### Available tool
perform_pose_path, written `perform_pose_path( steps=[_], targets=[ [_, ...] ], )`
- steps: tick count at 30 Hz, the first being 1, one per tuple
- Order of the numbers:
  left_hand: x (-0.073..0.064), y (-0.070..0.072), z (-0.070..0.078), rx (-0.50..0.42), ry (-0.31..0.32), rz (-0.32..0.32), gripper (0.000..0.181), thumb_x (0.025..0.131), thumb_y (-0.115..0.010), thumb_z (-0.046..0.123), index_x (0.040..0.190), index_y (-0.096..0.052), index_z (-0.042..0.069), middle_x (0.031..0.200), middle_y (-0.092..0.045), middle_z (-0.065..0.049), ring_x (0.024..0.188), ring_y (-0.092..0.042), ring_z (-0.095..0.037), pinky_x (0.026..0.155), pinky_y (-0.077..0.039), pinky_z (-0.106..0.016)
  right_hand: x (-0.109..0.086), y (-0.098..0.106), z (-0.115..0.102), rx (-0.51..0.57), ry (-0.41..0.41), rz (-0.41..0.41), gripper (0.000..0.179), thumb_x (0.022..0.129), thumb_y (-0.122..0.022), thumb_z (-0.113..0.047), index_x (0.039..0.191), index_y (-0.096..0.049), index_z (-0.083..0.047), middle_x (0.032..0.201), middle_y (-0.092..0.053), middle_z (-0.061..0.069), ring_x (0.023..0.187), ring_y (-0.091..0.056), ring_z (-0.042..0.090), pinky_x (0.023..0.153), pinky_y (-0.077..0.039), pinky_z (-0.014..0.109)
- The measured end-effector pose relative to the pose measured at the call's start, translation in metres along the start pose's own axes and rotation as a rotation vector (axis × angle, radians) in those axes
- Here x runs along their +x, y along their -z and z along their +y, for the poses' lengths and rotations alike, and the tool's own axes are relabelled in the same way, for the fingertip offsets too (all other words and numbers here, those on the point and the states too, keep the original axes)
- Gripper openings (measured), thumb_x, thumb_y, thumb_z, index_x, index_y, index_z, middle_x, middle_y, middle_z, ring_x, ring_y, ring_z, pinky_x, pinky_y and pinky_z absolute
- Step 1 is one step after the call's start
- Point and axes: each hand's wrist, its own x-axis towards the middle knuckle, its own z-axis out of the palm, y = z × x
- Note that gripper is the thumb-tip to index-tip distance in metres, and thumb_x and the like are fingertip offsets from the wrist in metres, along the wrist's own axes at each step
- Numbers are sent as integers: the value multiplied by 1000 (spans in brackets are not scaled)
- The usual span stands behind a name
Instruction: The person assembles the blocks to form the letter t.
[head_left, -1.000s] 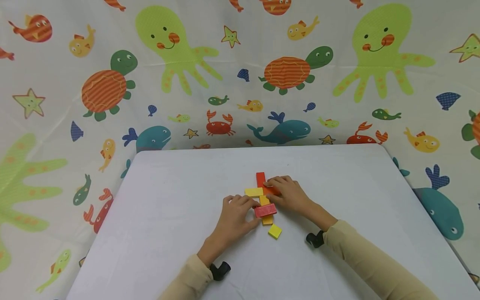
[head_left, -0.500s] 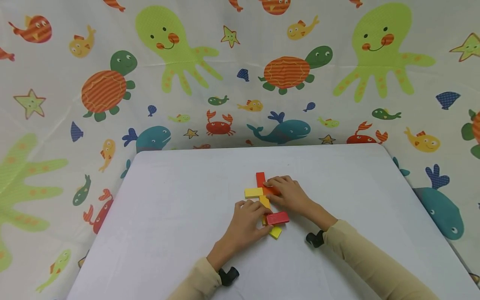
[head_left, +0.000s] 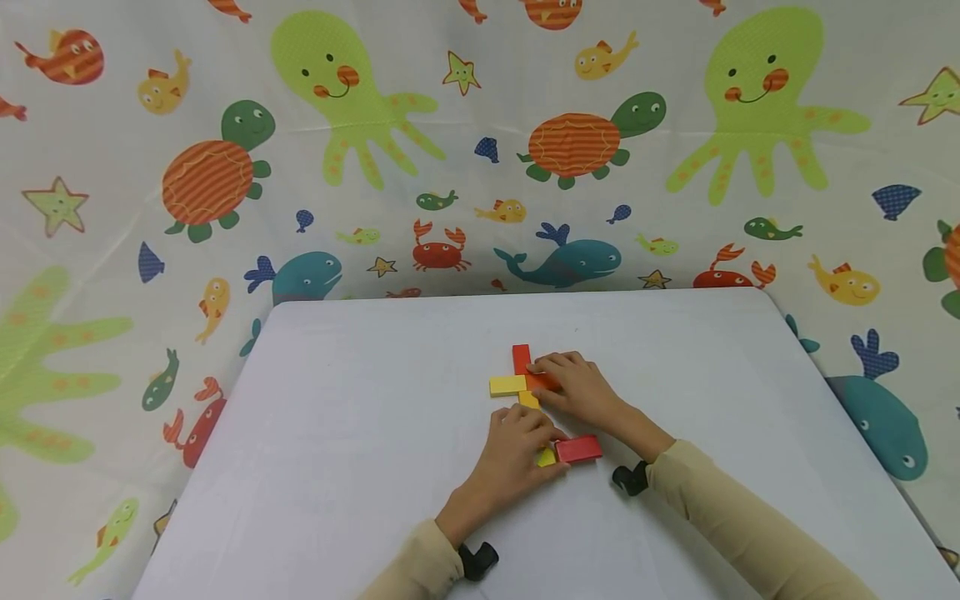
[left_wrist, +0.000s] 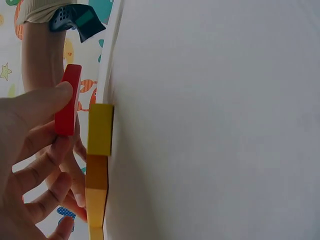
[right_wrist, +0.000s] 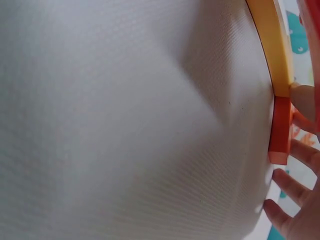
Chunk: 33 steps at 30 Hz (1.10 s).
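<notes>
My left hand [head_left: 516,454] holds a red block [head_left: 579,449] between thumb and fingers, raised above the table in the left wrist view. Below it, partly hidden, is a small yellow block [head_left: 547,457], which touches the end of a golden-yellow block [left_wrist: 96,172] in a row. My right hand [head_left: 581,392] grips an orange block [right_wrist: 281,131] at the row's far end, with the thumb on its near side and a finger at the far side. Against that orange block lie another red block [head_left: 521,357] and a pale yellow block [head_left: 507,386].
White cloth covers the table [head_left: 360,433]. Behind it hangs a curtain [head_left: 465,167] printed with sea animals. A black wrist camera [head_left: 478,562] sits beside the left cuff, and another black camera [head_left: 630,478] beside the right cuff.
My left hand has carried the red block toward the right and nearer to me, from over the golden-yellow blocks to beyond the small yellow one. The right hand has stayed in place.
</notes>
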Motion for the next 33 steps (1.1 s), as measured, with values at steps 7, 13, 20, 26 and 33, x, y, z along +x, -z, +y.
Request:
perform_pose_path(
  steps=[7, 13, 20, 26, 33],
  targets=[
    [3, -7, 6, 1, 3, -37, 34, 87, -81, 51, 115, -77, 31, 110, -68, 11, 120, -54, -12, 108, -41, -48, -1, 2, -1, 5, 1, -7, 54, 95, -75, -39, 144, -61, -22, 152, -58, 10, 140, -47, 37, 111, -42, 68],
    [4, -11, 10, -2, -14, -54, 33, 86, -82, 53, 111, -79, 32, 112, -66, 12, 119, -53, -11, 108, -41, -48, -1, 2, -1, 5, -2, -20, 55, 95, -74, -40, 145, -60, -22, 153, -57, 10, 140, -47, 38, 111, -42, 68],
    [3, -13, 10, 21, -11, -69, 32, 84, -83, 54, 106, -80, 32, 111, -64, 12, 119, -52, -11, 108, -39, -46, 0, 1, -1, -6, -5, -19, 54, 95, -74, -39, 145, -61, -22, 153, -58, 11, 140, -48, 38, 111, -42, 68],
    [3, -12, 12, 51, -10, -81, 33, 83, -84, 54, 105, -80, 29, 112, -63, 9, 120, -52, -14, 107, -40, -48, 0, 1, -1, -1, -4, -13, 54, 95, -75, -38, 144, -61, -22, 152, -58, 11, 139, -48, 38, 111, -42, 68],
    [3, -17, 12, 96, -1, -117, 34, 84, -84, 53, 107, -78, 29, 118, -63, 7, 126, -51, -18, 108, -39, -52, 0, 1, 0, -1, -2, -8, 54, 95, -75, -39, 144, -61, -22, 152, -58, 11, 140, -48, 38, 111, -43, 68]
  ],
)
